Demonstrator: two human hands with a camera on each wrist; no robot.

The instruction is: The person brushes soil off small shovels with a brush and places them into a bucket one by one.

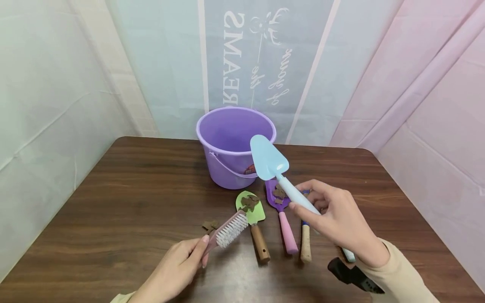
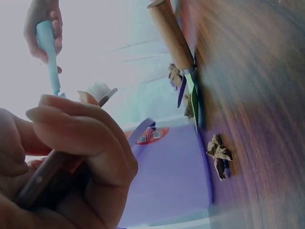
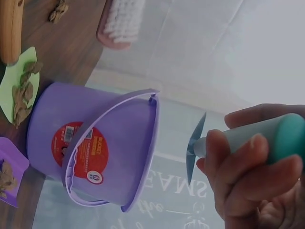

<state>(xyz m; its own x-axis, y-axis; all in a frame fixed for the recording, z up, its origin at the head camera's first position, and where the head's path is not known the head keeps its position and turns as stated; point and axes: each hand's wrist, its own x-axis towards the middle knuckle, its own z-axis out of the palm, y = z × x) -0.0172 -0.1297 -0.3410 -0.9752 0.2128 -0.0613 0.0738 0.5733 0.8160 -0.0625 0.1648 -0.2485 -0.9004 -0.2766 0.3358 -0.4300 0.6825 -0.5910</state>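
My left hand grips a pink scrub brush, its white bristles turned up and toward the right. Between the fingers and thumb of my right hand is the handle of a light blue hand trowel. Its blade is raised in front of the purple bucket; the right wrist view shows a gap between them. Brown dried leaf-like bits lie on a green trowel with a wooden handle and on a purple trowel with a pink handle. More brown bits lie on the table near the brush.
A tool with a pale wooden handle and blue parts lies partly hidden by my right hand. The end of another pale handle shows under the right wrist. Behind the brown wooden table hangs a printed curtain.
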